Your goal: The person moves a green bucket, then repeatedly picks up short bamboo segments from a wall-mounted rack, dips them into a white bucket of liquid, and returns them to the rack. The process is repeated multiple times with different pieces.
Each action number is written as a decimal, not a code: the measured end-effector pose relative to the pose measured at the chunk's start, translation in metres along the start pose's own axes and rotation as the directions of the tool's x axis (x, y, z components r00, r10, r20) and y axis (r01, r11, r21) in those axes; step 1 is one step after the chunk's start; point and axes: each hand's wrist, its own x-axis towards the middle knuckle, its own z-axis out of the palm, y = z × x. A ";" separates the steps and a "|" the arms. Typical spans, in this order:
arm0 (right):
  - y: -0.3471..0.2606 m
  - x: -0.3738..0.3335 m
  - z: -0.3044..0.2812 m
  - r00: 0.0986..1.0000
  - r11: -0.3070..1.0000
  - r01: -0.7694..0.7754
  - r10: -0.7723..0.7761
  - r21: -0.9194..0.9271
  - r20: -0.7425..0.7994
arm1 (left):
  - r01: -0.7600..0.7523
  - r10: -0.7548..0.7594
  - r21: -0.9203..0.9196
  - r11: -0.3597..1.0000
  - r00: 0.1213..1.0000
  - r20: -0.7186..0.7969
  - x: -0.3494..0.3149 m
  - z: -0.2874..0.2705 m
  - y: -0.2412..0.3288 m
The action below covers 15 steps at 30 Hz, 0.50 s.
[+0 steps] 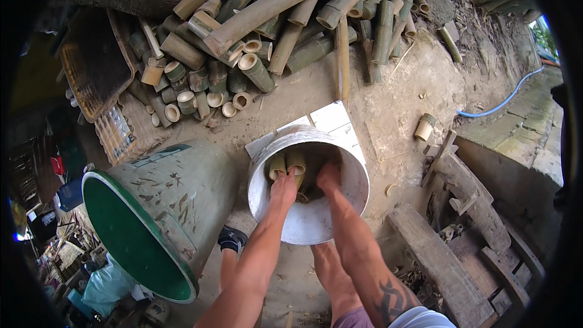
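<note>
A white round bucket (358, 191) stands upright between my legs, and both my hands reach down into it. Inside, at its left, are several short cut bamboo pieces (296, 162) with pale open ends. My left hand (283, 189) is at these pieces, its fingers closed on the end of one of them. My right hand (328, 176) is lower against the right inner side of the bucket; shadow hides its fingers and whatever they touch.
A large grey tub (200, 176) with a green inside lies tipped on its side at left. Cut bamboo (279, 6) is heaped at the back. White tiles (334, 119) lie behind the bucket. Wooden planks (440, 261) are at right, below a blue hose (504, 104).
</note>
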 end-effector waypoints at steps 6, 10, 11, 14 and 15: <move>-0.018 -0.070 -0.076 0.923 0.863 -0.146 -0.058 0.484 0.381 | -0.015 -0.055 -0.310 0.951 0.975 -0.216 -0.020 -0.029 0.001; -0.028 -0.157 -0.129 0.994 0.934 0.109 -0.103 0.341 -0.035 | -0.046 -0.100 -0.512 0.858 0.962 -0.255 -0.071 -0.077 0.013; -0.025 -0.177 -0.140 0.988 0.935 0.149 -0.125 0.323 -0.094 | -0.038 -0.119 -0.585 0.810 0.966 -0.228 -0.086 -0.091 0.016; -0.015 -0.226 -0.161 0.932 0.910 0.297 -0.209 0.291 -0.296 | -0.025 -0.133 -0.665 0.747 0.973 -0.186 -0.131 -0.127 0.026; -0.013 -0.240 -0.165 0.901 0.902 0.341 -0.233 0.265 -0.367 | 0.019 -0.154 -0.716 0.698 0.980 -0.123 -0.148 -0.135 0.029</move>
